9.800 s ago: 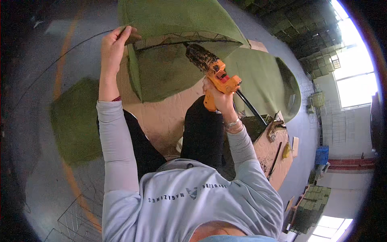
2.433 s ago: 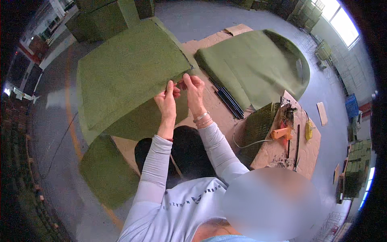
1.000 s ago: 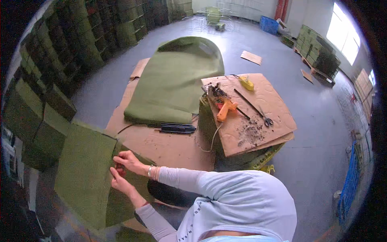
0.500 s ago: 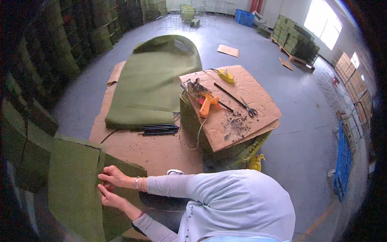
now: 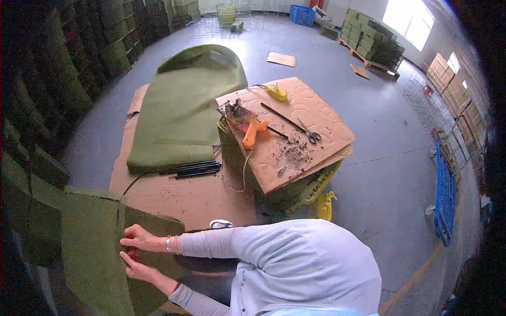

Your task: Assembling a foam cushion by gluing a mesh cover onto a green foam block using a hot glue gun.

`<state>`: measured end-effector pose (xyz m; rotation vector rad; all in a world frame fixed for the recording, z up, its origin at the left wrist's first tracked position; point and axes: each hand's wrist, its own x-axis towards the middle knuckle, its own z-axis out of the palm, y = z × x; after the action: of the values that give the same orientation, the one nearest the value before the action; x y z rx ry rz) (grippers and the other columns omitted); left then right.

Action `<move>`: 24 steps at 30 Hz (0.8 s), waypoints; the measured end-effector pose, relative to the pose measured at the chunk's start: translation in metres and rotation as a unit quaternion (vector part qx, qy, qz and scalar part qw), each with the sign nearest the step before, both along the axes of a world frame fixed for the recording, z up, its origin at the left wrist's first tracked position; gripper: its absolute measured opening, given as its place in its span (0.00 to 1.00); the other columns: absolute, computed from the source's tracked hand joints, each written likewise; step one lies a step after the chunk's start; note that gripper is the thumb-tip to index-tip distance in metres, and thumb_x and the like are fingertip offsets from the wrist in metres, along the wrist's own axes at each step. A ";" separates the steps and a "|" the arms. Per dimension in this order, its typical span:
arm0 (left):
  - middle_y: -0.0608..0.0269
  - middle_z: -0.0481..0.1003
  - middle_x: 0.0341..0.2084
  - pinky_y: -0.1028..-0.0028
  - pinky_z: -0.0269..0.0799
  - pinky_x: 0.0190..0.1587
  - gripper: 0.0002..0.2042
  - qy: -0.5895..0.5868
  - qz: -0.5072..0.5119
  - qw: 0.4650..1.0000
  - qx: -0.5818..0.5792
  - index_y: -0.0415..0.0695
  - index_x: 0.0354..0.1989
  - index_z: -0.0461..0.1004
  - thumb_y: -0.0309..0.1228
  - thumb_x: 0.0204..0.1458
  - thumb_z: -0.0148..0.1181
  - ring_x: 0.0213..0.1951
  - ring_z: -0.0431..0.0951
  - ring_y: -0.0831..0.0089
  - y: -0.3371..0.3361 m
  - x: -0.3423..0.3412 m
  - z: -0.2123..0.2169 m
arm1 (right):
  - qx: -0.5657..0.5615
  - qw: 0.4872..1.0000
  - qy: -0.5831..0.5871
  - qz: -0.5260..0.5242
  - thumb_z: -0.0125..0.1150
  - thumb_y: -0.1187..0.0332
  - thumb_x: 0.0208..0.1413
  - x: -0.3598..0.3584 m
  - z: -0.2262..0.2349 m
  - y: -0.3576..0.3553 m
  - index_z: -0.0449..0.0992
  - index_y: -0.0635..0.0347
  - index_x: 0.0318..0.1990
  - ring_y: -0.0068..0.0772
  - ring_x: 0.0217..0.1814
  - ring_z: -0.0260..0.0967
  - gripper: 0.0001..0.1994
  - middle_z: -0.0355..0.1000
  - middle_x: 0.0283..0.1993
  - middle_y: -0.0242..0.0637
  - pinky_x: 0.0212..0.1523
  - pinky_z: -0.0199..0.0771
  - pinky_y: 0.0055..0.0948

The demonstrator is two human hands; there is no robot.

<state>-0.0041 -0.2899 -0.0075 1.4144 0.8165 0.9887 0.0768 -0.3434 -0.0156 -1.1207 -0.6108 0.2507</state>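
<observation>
A green fabric-covered box-like piece (image 5: 89, 237) stands at the lower left, one broad panel meeting another along a vertical edge. At that edge my right hand (image 5: 141, 238), with a bracelet on its wrist, has thumb and fingers closed on the fabric. Just below it my left hand (image 5: 138, 268) pinches the same edge. Whether anything small is between the fingers is hidden. Beyond, an orange glue gun (image 5: 255, 132) with a black stick in it lies on a cardboard-topped stand (image 5: 316, 118), beside scissors (image 5: 314, 137) and another black stick (image 5: 282, 116).
A large green fabric piece (image 5: 184, 113) and a bundle of black sticks (image 5: 197, 169) lie on floor cardboard (image 5: 174, 197). A yellow power strip (image 5: 276, 92) sits on the stand, a yellow bottle (image 5: 326, 205) beside it. Stacked green boxes line the left; a blue trolley (image 5: 446, 195) stands right.
The view has shifted slightly, so the surroundings sit farther left. Both hands stay at the fabric edge, a little farther apart from each other than before.
</observation>
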 end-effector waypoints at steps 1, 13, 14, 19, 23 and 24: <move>0.58 0.73 0.21 0.74 0.67 0.28 0.21 0.002 0.001 1.000 -0.001 0.31 0.23 0.75 0.42 0.51 0.57 0.23 0.71 0.72 -0.002 0.000 0.002 | -0.001 1.000 0.002 0.001 0.58 0.64 0.52 -0.002 0.001 0.002 0.66 0.65 0.19 0.13 0.23 0.53 0.15 0.60 0.17 0.23 0.21 0.57 0.23; 0.60 0.73 0.18 0.75 0.67 0.27 0.21 -0.006 0.039 0.999 -0.009 0.30 0.21 0.75 0.42 0.50 0.58 0.22 0.70 0.75 -0.001 0.008 -0.001 | 0.024 0.996 0.091 0.003 0.57 0.66 0.52 -0.005 0.000 0.015 0.63 0.64 0.19 0.14 0.19 0.56 0.15 0.61 0.17 0.24 0.15 0.57 0.23; 0.60 0.74 0.19 0.75 0.67 0.27 0.21 -0.007 0.045 0.999 -0.003 0.31 0.21 0.75 0.42 0.50 0.59 0.22 0.70 0.75 -0.002 0.006 -0.001 | 0.026 0.992 0.123 0.030 0.57 0.66 0.52 -0.008 0.005 0.011 0.63 0.64 0.18 0.15 0.18 0.56 0.16 0.60 0.16 0.25 0.16 0.58 0.23; 0.56 0.77 0.30 0.71 0.70 0.34 0.21 0.057 0.035 0.998 0.000 0.31 0.32 0.76 0.43 0.52 0.54 0.30 0.74 0.71 0.006 -0.005 -0.003 | 0.002 0.991 0.125 0.048 0.57 0.67 0.52 -0.013 0.002 0.015 0.68 0.65 0.20 0.15 0.20 0.61 0.13 0.66 0.17 0.28 0.17 0.61 0.21; 0.56 0.77 0.25 0.73 0.72 0.33 0.19 0.009 0.049 0.998 -0.042 0.31 0.29 0.77 0.41 0.51 0.56 0.27 0.75 0.72 -0.015 -0.006 0.022 | -0.038 0.985 0.154 0.071 0.56 0.69 0.52 -0.013 0.016 -0.002 0.72 0.67 0.20 0.22 0.19 0.66 0.12 0.69 0.17 0.33 0.18 0.67 0.23; 0.59 0.76 0.22 0.75 0.70 0.30 0.17 -0.047 0.050 0.997 -0.032 0.34 0.26 0.77 0.39 0.51 0.56 0.26 0.74 0.74 -0.007 -0.007 0.010 | 0.003 0.978 0.179 0.104 0.57 0.69 0.51 -0.016 0.025 -0.003 0.72 0.67 0.21 0.23 0.19 0.67 0.11 0.70 0.18 0.34 0.18 0.67 0.22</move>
<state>-0.0112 -0.2970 0.0026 1.2735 0.8483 1.0883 0.0607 -0.3462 0.0090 -0.9755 -0.4057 0.6169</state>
